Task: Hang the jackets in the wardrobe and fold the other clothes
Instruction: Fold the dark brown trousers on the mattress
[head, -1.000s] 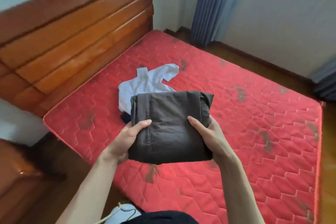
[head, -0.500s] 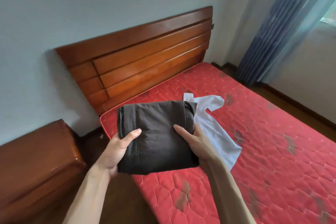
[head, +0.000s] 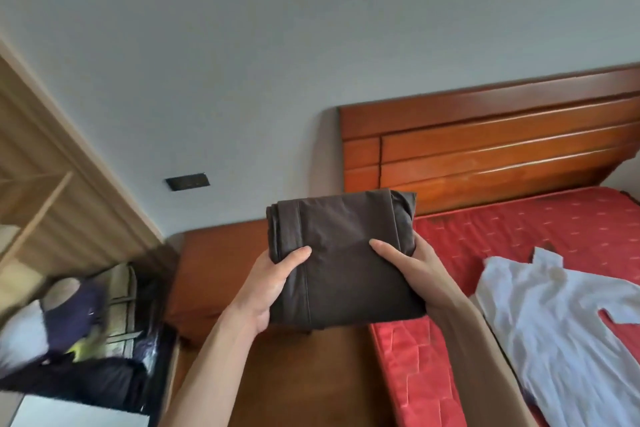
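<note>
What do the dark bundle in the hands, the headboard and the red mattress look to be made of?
Dark bundle: woven cloth, probably cotton, matte brown-grey, with stitched seams and soft creases.
Headboard: wood, or wood veneer, orange-brown under a glossy varnish; light glints along its slats.
Mattress: red quilted fabric with a slight sheen; the stitched pattern shows, the filling does not.

Soft even daylight, no harsh shadows. Faint sheen on headboard (head: 502,149). Motion blur smears clothes pile (head: 69,329) at lower left. Wide-angle bending at edges.
</note>
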